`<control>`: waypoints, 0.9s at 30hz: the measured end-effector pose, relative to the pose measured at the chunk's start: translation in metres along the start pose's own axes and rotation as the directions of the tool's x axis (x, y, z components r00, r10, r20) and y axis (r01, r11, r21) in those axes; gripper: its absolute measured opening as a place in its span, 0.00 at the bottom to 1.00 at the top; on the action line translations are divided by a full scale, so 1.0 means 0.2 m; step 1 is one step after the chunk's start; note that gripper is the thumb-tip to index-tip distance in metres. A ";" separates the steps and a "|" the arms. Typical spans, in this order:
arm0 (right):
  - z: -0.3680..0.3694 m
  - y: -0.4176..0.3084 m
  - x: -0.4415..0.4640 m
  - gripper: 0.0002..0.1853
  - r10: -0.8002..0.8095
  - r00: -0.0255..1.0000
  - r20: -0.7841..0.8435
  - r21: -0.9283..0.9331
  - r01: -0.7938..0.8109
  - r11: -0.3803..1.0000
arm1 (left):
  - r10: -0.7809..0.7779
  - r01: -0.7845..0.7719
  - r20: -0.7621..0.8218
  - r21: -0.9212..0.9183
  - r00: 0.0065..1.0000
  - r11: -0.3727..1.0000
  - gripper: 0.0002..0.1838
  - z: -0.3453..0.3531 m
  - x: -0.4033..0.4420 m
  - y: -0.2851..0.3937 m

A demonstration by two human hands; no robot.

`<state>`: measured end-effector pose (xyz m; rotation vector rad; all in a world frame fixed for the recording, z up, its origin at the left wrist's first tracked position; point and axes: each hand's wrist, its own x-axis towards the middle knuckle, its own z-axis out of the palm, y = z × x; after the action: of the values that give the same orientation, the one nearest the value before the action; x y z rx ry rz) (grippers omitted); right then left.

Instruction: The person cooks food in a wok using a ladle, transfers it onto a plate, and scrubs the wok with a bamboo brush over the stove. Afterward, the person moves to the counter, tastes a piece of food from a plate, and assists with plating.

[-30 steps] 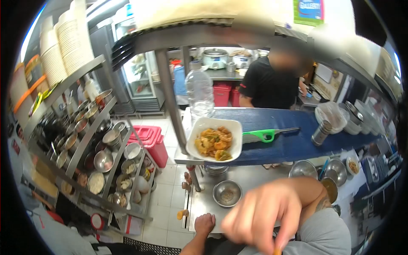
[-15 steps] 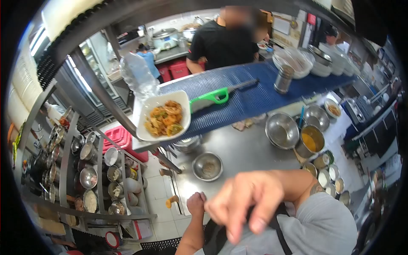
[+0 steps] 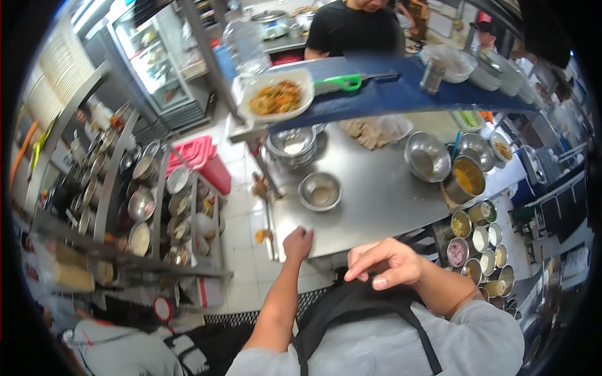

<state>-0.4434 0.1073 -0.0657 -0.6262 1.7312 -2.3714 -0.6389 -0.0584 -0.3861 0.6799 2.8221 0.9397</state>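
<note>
My left hand (image 3: pixel 298 243) rests at the near left corner of the steel table (image 3: pixel 376 203), its fingers curled in and nothing visible in them. In front of my chest, my right hand (image 3: pixel 385 263) is raised with the index finger and thumb apart, holding nothing. Nearest to my left hand is a small steel bowl (image 3: pixel 303 199) with a little brownish stuff at its bottom. Behind it stand stacked steel bowls (image 3: pixel 291 153). A white square dish (image 3: pixel 304 103) of cooked orange food sits on the shelf above, beside a green-handled lighter (image 3: pixel 342 84).
Larger steel bowls (image 3: pixel 427 156) and a pot of yellow liquid (image 3: pixel 464 185) stand at the right. Several ingredient containers (image 3: pixel 481 240) are further right. A rack of bowls (image 3: pixel 141 203) is on the left. A person in black (image 3: pixel 351 31) stands beyond the shelf; another person (image 3: pixel 125 351) is at lower left.
My right hand has drawn back toward my chest and looks smaller and sharper. My left hand stays at the table corner. The view has tilted, showing more of my apron and the table.
</note>
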 end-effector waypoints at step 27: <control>1.24 -0.19 0.52 0.21 -0.917 0.274 0.290 0.158 0.931 0.328 | -0.909 0.904 -0.064 -0.091 0.413 0.417 0.15 -0.11 -2.82 -0.86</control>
<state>-0.4309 -0.1335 0.0580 -2.5053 1.3633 -2.4667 -0.2046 -0.4407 -0.4996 -0.9375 2.5476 0.7569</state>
